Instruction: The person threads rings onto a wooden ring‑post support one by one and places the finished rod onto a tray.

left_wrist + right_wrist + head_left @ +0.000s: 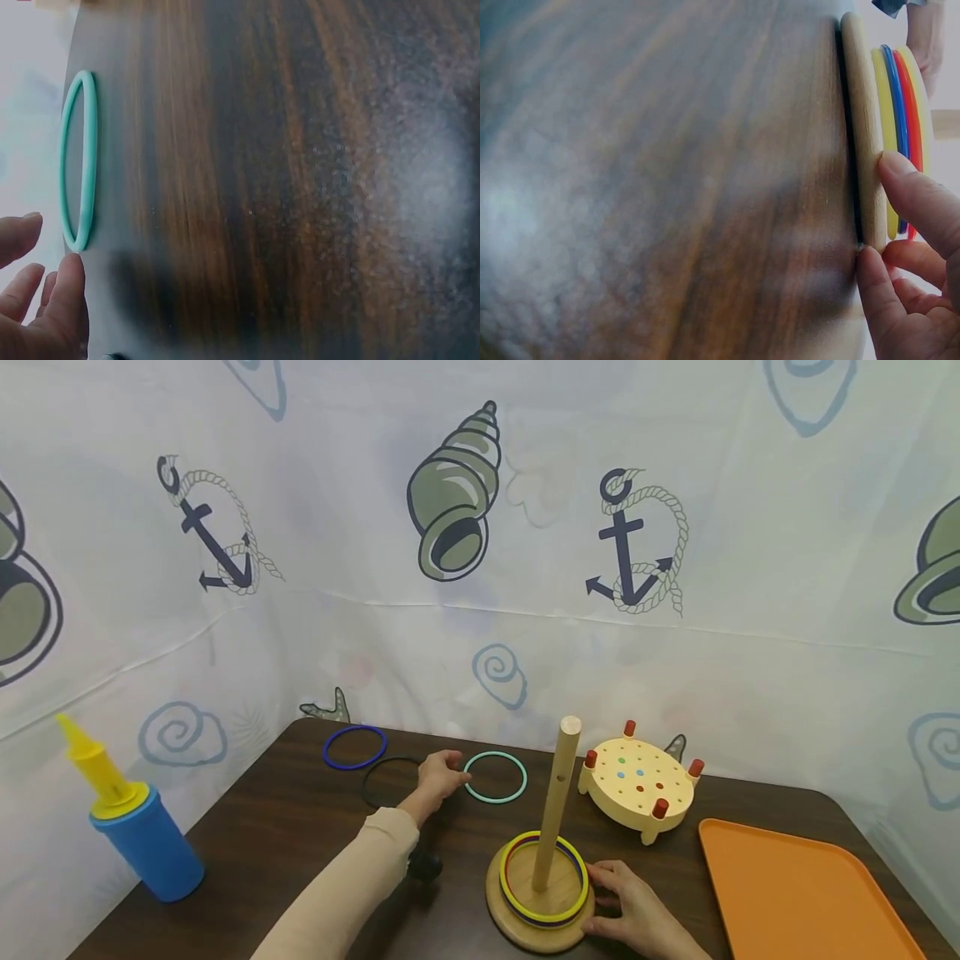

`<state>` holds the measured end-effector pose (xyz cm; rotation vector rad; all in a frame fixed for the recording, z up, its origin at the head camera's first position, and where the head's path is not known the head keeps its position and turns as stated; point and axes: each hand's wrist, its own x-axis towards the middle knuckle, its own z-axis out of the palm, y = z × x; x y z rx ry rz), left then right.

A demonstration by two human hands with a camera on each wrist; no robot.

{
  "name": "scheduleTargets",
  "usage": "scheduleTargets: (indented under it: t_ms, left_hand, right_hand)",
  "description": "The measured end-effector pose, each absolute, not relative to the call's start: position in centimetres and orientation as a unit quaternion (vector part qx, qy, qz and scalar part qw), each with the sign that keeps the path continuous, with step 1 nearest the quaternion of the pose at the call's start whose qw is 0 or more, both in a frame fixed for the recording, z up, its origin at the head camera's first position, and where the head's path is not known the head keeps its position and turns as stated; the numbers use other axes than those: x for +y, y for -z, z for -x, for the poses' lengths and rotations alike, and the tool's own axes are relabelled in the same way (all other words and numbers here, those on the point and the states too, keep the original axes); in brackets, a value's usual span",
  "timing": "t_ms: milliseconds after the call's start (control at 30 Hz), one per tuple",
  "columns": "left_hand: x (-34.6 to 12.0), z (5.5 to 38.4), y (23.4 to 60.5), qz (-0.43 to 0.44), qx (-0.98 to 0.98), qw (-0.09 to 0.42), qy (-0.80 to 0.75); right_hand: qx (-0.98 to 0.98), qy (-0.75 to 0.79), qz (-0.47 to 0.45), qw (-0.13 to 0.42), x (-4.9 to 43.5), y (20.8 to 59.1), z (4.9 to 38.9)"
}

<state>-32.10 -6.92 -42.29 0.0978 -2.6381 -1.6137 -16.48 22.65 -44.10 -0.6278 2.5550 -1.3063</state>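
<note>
A wooden ring-toss stand (557, 793) stands upright on the table, with several yellow, blue and red rings (908, 112) stacked around its post. My right hand (637, 906) holds the near right edge of its round base (868, 142), thumb and fingers on the rim. My left hand (438, 777) reaches to the far side, between a black ring (367, 789) and a teal ring (522, 772). In the left wrist view its fingers (66, 289) are spread beside the near end of the teal ring (90, 157), with nothing gripped; whether a fingertip touches it I cannot tell.
A blue ring (354, 767) lies at the far left. A blue and yellow hand pump (150, 843) stands on the left. Right of the stand are a cream pegged board (637, 777) and an orange tray (802, 885). A dark round object (425, 866) sits under my left forearm.
</note>
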Motion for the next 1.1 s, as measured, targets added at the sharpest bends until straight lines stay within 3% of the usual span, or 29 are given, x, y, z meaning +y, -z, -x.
scheduleTargets:
  t_ms: [1100]
  left_hand:
    - [-5.4, 32.9, 42.6, -0.033, -0.916, 0.050, 0.396]
  right_hand:
    - [0.871, 0.435, 0.212, 0.084, 22.6, 44.1, 16.3]
